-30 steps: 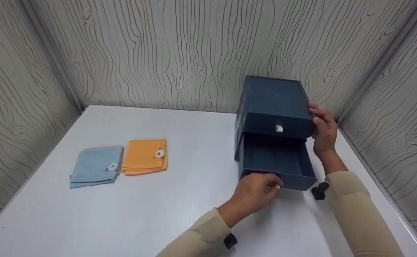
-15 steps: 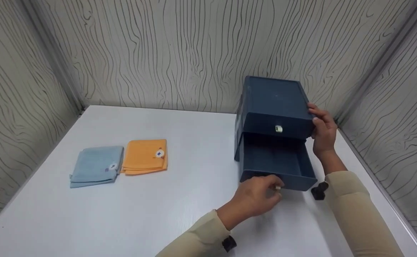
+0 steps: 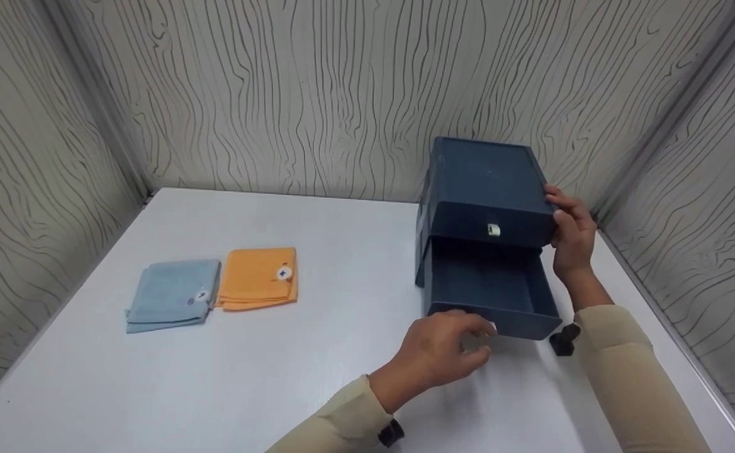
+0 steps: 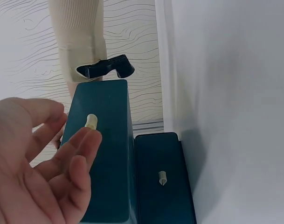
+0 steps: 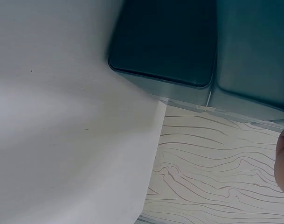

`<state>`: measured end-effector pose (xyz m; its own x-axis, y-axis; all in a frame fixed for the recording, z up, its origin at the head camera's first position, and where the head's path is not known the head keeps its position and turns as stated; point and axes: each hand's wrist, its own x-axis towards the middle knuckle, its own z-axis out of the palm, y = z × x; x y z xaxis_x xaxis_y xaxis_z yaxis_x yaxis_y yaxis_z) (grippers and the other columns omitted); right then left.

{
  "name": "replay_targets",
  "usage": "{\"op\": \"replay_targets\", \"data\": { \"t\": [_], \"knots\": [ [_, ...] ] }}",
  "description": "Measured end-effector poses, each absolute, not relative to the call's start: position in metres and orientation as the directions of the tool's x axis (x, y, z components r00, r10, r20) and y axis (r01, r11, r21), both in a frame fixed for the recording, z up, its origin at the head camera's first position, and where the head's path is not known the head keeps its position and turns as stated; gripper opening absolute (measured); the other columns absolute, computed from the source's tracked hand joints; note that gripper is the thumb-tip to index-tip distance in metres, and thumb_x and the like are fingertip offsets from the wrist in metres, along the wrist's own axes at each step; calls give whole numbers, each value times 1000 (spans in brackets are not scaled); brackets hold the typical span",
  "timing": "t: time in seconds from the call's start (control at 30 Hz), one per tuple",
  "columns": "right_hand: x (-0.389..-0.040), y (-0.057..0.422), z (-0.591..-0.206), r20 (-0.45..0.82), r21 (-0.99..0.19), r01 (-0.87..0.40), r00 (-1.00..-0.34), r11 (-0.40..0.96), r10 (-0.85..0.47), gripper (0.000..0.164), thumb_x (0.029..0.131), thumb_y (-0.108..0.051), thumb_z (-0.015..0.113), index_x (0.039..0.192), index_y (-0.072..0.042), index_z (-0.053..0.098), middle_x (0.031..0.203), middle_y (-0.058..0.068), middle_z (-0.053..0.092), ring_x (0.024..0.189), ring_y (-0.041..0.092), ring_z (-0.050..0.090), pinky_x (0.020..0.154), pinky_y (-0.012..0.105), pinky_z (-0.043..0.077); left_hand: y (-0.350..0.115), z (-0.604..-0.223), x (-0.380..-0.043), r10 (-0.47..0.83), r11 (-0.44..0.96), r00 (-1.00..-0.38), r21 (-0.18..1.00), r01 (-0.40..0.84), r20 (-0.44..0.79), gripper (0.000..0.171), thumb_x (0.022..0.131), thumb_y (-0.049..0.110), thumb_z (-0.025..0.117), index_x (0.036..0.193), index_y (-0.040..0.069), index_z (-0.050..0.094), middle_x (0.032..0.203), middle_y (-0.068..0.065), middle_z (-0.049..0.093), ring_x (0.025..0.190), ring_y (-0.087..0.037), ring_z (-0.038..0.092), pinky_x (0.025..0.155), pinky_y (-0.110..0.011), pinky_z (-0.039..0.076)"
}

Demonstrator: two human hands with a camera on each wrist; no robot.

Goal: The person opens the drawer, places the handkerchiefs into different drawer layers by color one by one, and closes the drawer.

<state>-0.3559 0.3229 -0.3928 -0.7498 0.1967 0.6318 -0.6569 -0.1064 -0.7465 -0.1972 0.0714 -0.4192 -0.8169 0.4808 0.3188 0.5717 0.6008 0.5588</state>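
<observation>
A dark blue drawer unit (image 3: pixel 490 173) stands at the right on the white table, with one drawer (image 3: pixel 531 324) pulled out below the top one. That drawer's visible inside is bare. My left hand (image 3: pixel 440 349) is at its front, fingertips by the pale pull tab (image 4: pixel 91 121) and thumb held apart from the fingers. My right hand (image 3: pixel 574 236) holds the unit's upper right side, fingers over the top edge and thumb near the front corner. Only a bit of it shows in the right wrist view. An orange folded cloth (image 3: pixel 257 277) and a light blue folded cloth (image 3: pixel 172 289) lie side by side at the left.
In the left wrist view, a lower drawer front (image 4: pixel 160 196) with its own tab sits near the table (image 3: pixel 216 377). Another pale tab (image 3: pixel 494 230) marks the top drawer. Panels with a wood-grain pattern (image 3: pixel 311 94) enclose the back and sides.
My left thumb and fingers have spread apart at the pull tab, and the hand has drawn slightly back to the left. The right hand and the drawer hold their positions.
</observation>
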Motion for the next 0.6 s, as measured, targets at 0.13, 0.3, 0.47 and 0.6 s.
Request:
{"op": "replay_targets", "data": {
  "t": [0.13, 0.3, 0.47, 0.6],
  "knots": [
    [-355, 323, -393, 640, -740, -663, -746, -113, 184, 25, 91, 0, 48, 108, 6, 65, 125, 5, 65, 120, 14, 57, 43, 16, 26, 65, -418, -196, 491, 566, -793, 559, 606, 362, 19, 84, 38, 68, 103, 37, 69, 97, 26, 67, 85, 14, 56, 66, -7, 42],
    [-354, 323, -393, 653, -725, -673, -740, -149, 162, 24, 93, -1, 48, 108, 5, 66, 125, 4, 65, 124, 14, 54, 43, 17, 25, 56, -419, -194, 509, 509, -747, 550, 662, 427, 24, 85, 44, 65, 107, 35, 68, 100, 23, 67, 83, 12, 55, 66, -5, 40],
    [-354, 323, -393, 654, -724, -670, -742, -166, 145, 25, 93, -1, 48, 109, 4, 66, 126, 4, 64, 125, 14, 53, 43, 17, 26, 47, -419, -193, 495, 476, -717, 537, 696, 490, 25, 84, 44, 66, 106, 33, 68, 100, 23, 66, 86, 11, 55, 70, -4, 41],
    [-355, 323, -394, 658, -721, -673, -739, -164, 145, 25, 93, -1, 49, 109, 4, 66, 126, 3, 64, 126, 14, 52, 43, 17, 25, 39, -417, -193, 466, 460, -709, 539, 705, 529, 22, 84, 42, 67, 103, 32, 68, 98, 23, 66, 88, 10, 55, 73, -4, 42]
  ]
}}
